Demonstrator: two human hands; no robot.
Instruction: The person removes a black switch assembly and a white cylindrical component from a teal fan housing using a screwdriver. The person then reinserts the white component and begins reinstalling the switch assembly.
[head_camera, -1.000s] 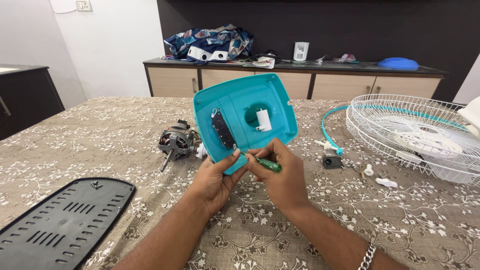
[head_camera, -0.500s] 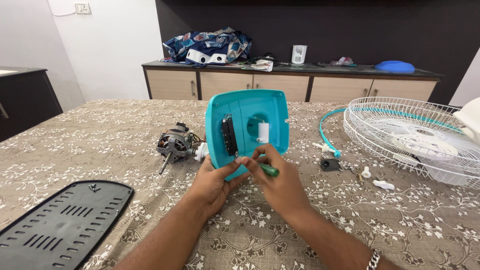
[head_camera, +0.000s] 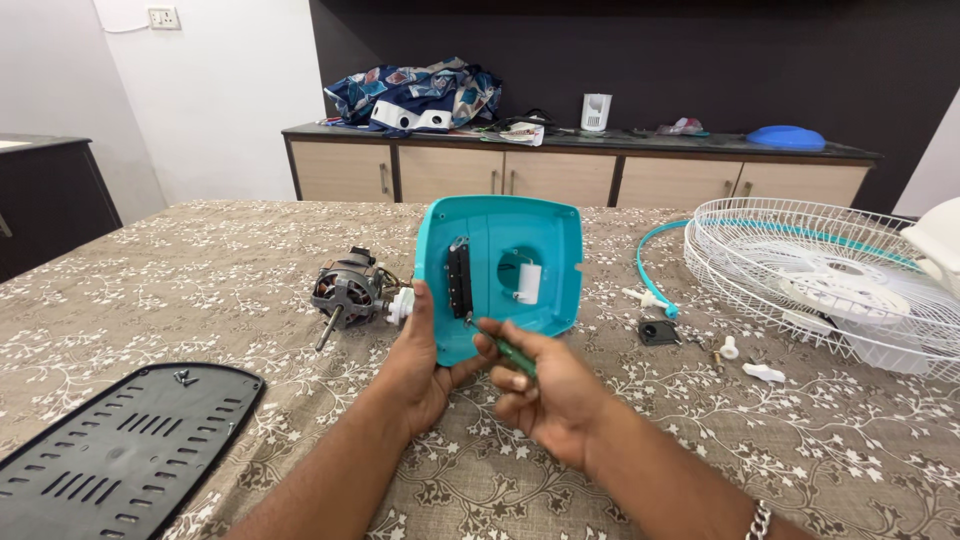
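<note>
2 hands met at the teal housing (head_camera: 520, 235): our left hand (head_camera: 420, 365) clasped its lower edge, our right hand (head_camera: 545, 390) pinched a green screwdriver (head_camera: 512, 353) angled up-left into it.

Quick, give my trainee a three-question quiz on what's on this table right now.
1. True or false: the left hand holds the teal cover upright.
2. What does the right hand grip: A) green screwdriver, B) pliers, C) tape?
3. What lies just left of the teal cover on the table?

Key: 1 true; 2 A; 3 the motor.
</note>
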